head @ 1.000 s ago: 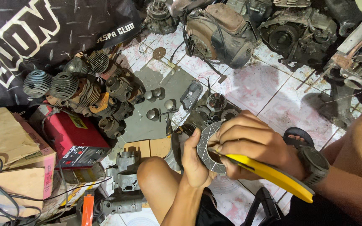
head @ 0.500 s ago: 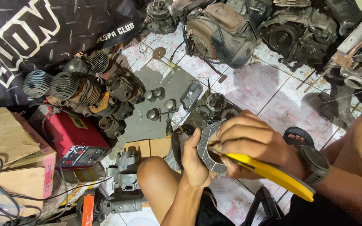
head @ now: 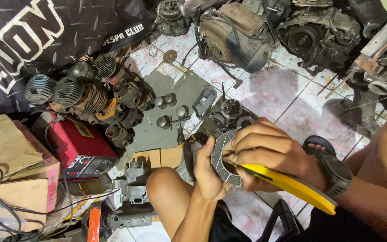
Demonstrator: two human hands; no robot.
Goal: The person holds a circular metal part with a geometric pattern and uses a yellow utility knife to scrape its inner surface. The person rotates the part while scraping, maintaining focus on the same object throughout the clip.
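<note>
My left hand [head: 207, 172] holds a round grey metal plate with fine radial lines [head: 221, 154] upright above my left knee [head: 166, 188]. My right hand [head: 269, 152], with a dark watch on its wrist, grips a yellow-handled tool [head: 292, 186] whose working end is pressed at the plate's centre and is hidden by my fingers. The yellow handle sticks out to the lower right.
On the tiled floor lie several finned engine cylinders [head: 72, 92], small round parts [head: 171, 110], a red box [head: 79, 150], a cardboard box [head: 12, 166] and a grey engine casing [head: 133, 197]. Engine blocks [head: 242, 33] stand at the back. A sandal [head: 319, 144] lies by my right wrist.
</note>
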